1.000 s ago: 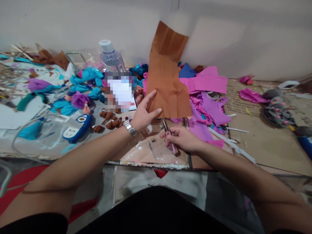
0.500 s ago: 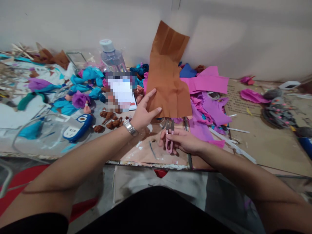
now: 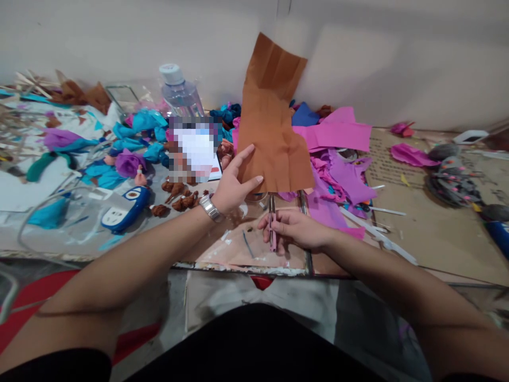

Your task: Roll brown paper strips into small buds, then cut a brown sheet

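My left hand [image 3: 236, 185], with a metal watch on the wrist, grips the lower left edge of a brown sheet of crepe paper [image 3: 274, 127]. Its thumb and forefinger lie across the front; the other fingers are hidden. The sheet is creased and stands up toward the wall, with an uneven right edge. Just below it, my right hand [image 3: 294, 228] is closed around pink-handled thread snips [image 3: 272, 231]. The snips are seen edge-on, blades pointing up close to the paper's bottom edge.
A phone [image 3: 199, 151] with a blurred screen leans by a water bottle [image 3: 181, 93]. Blue-white power strip [image 3: 126, 208], brown paper buds [image 3: 183, 200] and blue scraps lie left. Pink paper [image 3: 338, 132], a white strip [image 3: 382, 236] and cardboard [image 3: 429, 233] lie right.
The snips have turned in my right hand from showing their flat side to edge-on. My left hand and the brown paper have stayed nearly in place.
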A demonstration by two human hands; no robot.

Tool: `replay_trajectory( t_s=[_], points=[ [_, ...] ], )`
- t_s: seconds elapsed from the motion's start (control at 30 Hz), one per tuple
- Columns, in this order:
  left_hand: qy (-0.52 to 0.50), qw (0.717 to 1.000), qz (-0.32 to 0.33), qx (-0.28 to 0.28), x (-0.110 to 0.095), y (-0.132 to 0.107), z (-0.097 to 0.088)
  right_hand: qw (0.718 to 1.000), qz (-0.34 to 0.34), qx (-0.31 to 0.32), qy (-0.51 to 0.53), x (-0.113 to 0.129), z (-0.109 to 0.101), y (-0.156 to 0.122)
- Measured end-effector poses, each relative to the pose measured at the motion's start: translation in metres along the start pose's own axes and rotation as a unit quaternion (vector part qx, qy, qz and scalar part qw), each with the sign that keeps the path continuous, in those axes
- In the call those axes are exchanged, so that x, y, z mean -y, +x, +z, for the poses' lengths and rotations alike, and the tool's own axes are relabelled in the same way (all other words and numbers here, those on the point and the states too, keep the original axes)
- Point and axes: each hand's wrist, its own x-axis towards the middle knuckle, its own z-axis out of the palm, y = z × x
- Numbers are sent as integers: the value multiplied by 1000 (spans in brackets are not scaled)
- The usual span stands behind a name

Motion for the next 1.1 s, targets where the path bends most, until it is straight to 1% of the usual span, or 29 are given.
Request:
replay_trajectory(
  t_s=[0.17,0.33,0.53,1.1],
  points=[
    [-8,1000,-8,2,0,-1,1,998,7,-40,54,-2,2,0],
    [9,1000,-9,13,-4,-1,0,996,5,-61,71,1,2,1],
    [15,1000,-5,14,-8,-1,-1,996,7,-69,53,3,-1,1],
    [23,1000,16,4,-5,0,-1,997,4,-53,49,1,-4,1]
  ],
)
